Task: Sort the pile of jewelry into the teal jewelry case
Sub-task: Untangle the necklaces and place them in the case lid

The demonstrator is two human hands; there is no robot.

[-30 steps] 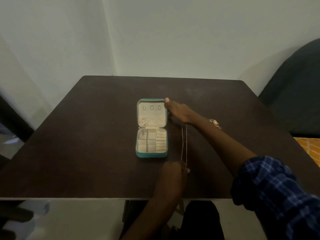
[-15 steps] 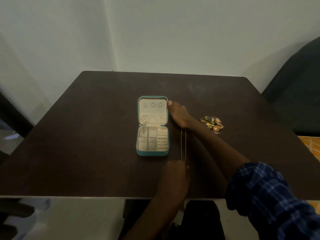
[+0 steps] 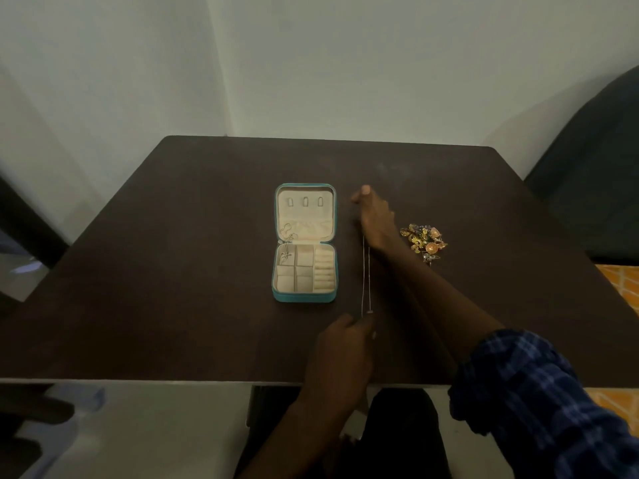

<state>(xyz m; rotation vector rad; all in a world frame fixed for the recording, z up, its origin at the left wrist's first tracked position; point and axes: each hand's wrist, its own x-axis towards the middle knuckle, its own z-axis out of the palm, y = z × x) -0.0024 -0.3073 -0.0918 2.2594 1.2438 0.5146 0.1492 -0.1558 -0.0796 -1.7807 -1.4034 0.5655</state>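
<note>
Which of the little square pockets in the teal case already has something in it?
The far-left pocket, nearest the hinge: a small silver piece lies in it. The other square pockets of the teal case look bare.

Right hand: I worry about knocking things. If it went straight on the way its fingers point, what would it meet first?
Probably nothing: the right hand points away over bare table, beside the teal case; depth is unclear.

A matt dark wood-look counter (image 3: 173, 271) is seen; the case (image 3: 304, 298) is lined with cream cloth; the chain (image 3: 366, 271) looks like thin shiny metal.
</note>
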